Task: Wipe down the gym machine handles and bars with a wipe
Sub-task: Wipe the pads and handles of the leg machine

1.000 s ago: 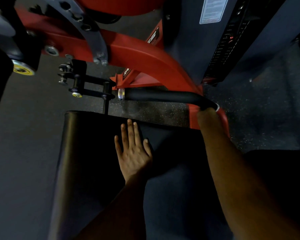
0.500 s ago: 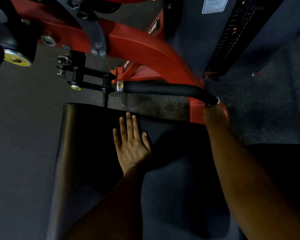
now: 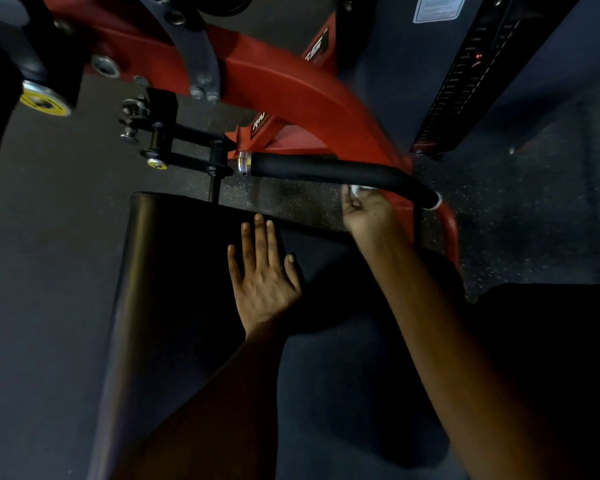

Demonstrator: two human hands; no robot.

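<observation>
A black foam-covered handle (image 3: 326, 169) runs left to right on the red machine frame (image 3: 291, 88), with a silver collar at each end. Just below its right bend, my right hand (image 3: 369, 213) holds a small white wipe (image 3: 355, 191) in its curled fingers, the wipe touching the underside of the grip. Only a sliver of the wipe shows. My left hand (image 3: 262, 271) lies flat, fingers straight, on the black padded seat (image 3: 174, 271).
A black adjustment bracket with a yellow-capped pin (image 3: 160, 147) sits left of the handle. A yellow-capped pivot (image 3: 44, 100) is at far left. The dark weight stack housing (image 3: 465, 71) stands at the back right. Speckled rubber floor (image 3: 534, 202) surrounds the machine.
My right hand has slid left from the handle's right end along its underside, and the white wipe now shows. My left hand has stayed flat on the seat.
</observation>
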